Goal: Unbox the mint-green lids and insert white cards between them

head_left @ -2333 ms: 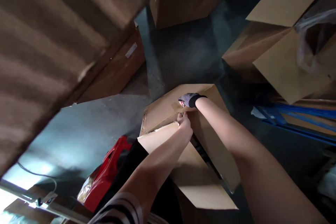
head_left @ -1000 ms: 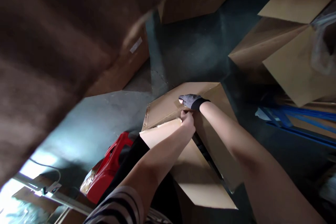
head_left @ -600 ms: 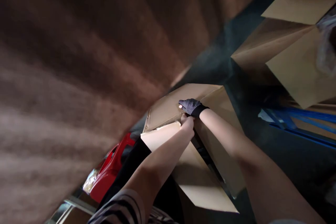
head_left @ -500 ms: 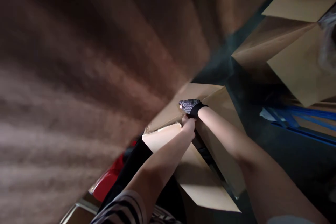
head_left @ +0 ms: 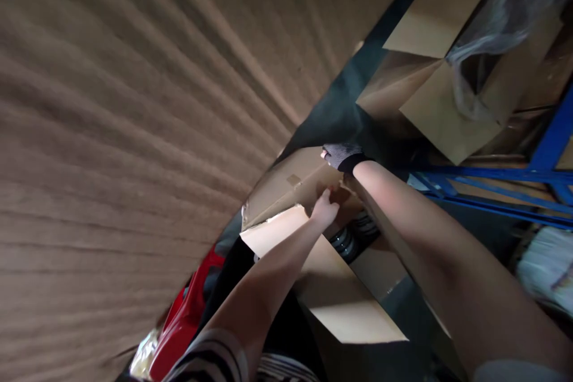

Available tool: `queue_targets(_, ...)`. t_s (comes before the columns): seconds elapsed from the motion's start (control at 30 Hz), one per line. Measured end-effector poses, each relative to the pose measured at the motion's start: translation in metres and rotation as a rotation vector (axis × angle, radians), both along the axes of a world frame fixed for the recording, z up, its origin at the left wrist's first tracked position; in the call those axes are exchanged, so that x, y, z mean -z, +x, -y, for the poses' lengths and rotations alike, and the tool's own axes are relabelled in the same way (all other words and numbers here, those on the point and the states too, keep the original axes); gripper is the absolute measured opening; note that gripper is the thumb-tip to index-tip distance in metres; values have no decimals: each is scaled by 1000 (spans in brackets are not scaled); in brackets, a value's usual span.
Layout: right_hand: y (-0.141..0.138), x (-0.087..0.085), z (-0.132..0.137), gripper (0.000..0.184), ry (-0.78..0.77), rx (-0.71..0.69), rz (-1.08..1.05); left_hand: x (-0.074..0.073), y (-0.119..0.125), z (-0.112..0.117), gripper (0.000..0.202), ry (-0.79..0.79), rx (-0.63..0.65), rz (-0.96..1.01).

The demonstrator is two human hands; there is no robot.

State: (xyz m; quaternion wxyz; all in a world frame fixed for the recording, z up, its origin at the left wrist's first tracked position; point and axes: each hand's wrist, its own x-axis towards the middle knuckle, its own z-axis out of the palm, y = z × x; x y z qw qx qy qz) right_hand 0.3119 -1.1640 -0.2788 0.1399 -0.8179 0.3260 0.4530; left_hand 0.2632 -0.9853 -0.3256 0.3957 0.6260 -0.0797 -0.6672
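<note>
Dim floor (head_left: 333, 110) ran behind. Corrugated cardboard (head_left: 147, 131) blocked most of the left view. Carton (head_left: 268, 191) sat mid-view, flaps parted, dark round items (head_left: 344, 243) inside. Bare left hand (head_left: 325, 212) was at the opening, fingers partly curled; gloved right hand (head_left: 342, 156) was by the far edge; couldn't tell either grip. Blue frame (head_left: 548, 176) and open box (head_left: 452, 113) stood right.

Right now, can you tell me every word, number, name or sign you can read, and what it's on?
None that I can read.
White bundle at the right edge: faint coloured marks, too blurred to read.
Open cardboard box in the middle: no writing I can make out.
Big cardboard surface on the left: no writing I can see.
</note>
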Motion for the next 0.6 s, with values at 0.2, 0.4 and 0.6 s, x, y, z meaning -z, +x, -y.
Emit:
queue_targets(0.2, -62, -68, 16, 34, -417, 680, 656, -14, -14, -14, 22, -99, 569, 291)
queue_targets(0.4, -230, -100, -94, 58, -340, 1353, 494, -47, -27, -48, 44, -501, 1408, 411)
queue_targets(0.6, -405, -83, -251, 47, -242, 1289, -49, -70, 12, -35, 17, -422, 1674, 721)
